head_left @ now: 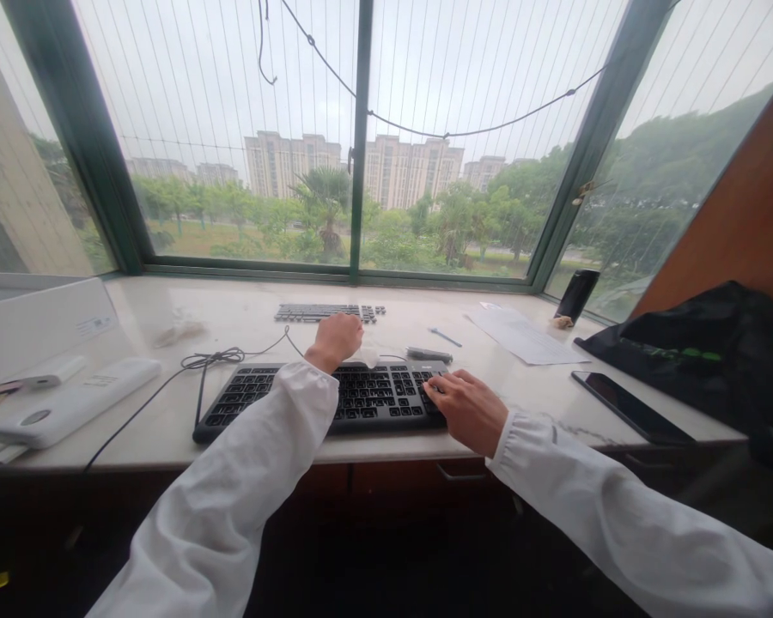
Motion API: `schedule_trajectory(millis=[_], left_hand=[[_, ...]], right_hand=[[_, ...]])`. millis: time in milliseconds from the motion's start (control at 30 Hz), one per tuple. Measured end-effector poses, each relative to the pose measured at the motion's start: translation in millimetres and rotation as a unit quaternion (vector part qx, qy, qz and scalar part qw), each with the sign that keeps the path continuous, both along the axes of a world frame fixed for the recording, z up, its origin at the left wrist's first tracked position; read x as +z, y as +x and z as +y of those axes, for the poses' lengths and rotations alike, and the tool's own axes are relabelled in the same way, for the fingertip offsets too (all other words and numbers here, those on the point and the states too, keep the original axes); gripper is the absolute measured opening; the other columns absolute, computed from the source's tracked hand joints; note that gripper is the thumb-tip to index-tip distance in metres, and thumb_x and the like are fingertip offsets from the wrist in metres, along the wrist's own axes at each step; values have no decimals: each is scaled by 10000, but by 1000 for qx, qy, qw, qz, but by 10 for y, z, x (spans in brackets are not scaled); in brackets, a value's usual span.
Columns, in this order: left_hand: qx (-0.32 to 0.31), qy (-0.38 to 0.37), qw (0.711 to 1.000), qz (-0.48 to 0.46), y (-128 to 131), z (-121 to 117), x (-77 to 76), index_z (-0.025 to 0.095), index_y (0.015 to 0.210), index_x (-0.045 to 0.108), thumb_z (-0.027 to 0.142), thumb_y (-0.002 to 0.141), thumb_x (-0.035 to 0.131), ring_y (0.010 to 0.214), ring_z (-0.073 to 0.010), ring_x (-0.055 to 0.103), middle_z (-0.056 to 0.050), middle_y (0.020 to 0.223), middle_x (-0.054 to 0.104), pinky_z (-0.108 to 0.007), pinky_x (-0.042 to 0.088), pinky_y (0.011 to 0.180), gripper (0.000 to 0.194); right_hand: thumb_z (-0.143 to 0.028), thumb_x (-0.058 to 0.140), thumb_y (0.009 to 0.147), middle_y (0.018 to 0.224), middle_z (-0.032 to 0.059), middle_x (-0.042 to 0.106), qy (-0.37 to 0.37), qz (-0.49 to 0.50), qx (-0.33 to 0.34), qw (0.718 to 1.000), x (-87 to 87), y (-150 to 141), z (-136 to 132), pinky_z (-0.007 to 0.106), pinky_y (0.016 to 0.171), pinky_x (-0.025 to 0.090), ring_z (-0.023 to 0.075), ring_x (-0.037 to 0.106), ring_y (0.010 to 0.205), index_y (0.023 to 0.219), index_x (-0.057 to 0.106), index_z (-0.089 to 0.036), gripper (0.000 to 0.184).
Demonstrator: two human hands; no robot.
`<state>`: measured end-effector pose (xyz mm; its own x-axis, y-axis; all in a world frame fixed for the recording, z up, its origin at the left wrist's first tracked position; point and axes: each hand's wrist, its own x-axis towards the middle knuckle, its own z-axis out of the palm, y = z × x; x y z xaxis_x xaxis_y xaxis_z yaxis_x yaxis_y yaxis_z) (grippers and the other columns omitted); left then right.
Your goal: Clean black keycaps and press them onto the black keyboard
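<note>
A black keyboard (361, 396) lies flat on the pale sill-desk (167, 421) in front of me. My left hand (335, 340) is closed into a fist at the keyboard's far edge, over a small white cloth or tissue (365, 354) that peeks out beside it. My right hand (465, 407) rests on the keyboard's right end with fingers bent on the keys. A second, grey keyboard (325, 312) sits further back by the window. A dark slim object (429, 354) lies just behind the black keyboard.
A white remote-like device (70, 403) and a white box (39, 322) are at left. Cables (216, 359) run across the desk. At right lie papers (521, 336), a pen (444, 336), a black phone (628, 405), a black bag (715, 352) and an upright dark device (577, 295).
</note>
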<state>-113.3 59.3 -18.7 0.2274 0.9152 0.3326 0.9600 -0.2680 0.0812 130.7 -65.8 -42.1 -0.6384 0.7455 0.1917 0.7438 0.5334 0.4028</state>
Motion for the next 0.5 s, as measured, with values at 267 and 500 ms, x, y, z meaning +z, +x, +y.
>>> schedule_trajectory(millis=[267, 500], left_hand=[[-2, 6, 1000, 4, -8, 5, -1, 190, 941, 730, 303, 918, 419, 843, -229, 664, -99, 888, 718, -345, 502, 805, 332], [1, 2, 1000, 3, -5, 8, 2, 180, 964, 722, 295, 915, 428, 887, -240, 663, -109, 920, 714, -357, 499, 832, 320]], right_hand=[[-268, 582, 890, 842, 67, 742, -104, 51, -12, 993, 295, -20, 276, 353, 832, 444, 220, 670, 862, 882, 754, -195, 187], [-206, 696, 811, 902, 57, 759, -155, 173, 39, 972, 237, 85, 481, 284, 772, 503, 196, 702, 845, 976, 754, -200, 176]])
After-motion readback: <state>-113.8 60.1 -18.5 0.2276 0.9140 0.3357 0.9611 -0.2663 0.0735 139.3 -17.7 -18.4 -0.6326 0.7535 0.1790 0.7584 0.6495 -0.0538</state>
